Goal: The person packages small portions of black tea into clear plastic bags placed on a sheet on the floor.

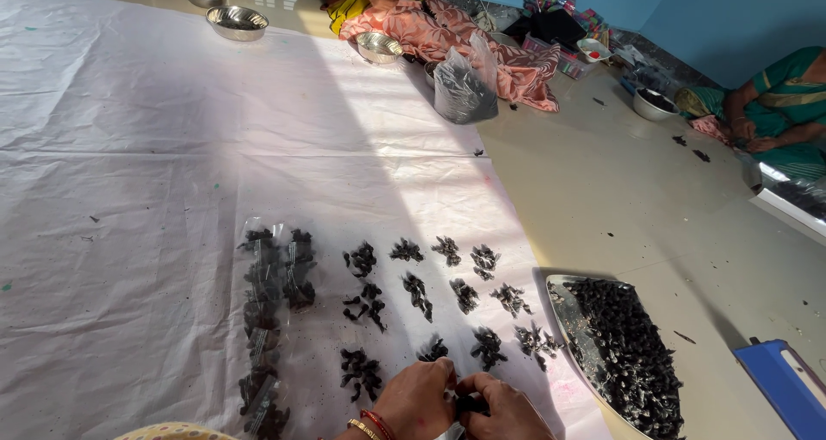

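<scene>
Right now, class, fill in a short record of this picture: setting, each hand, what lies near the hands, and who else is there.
Setting: white sheet spread on a pale floor
Left hand: bangles at the wrist, fingers pinching small dark pieces together with the other hand
Right hand: touching the left, on the same dark pieces
On the sheet: small dark piles in rows; filled clear packets to their left
Beside the sheet: steel tray heaped with dark pieces
Others: two people sit at the far edge, near steel bowls
</scene>
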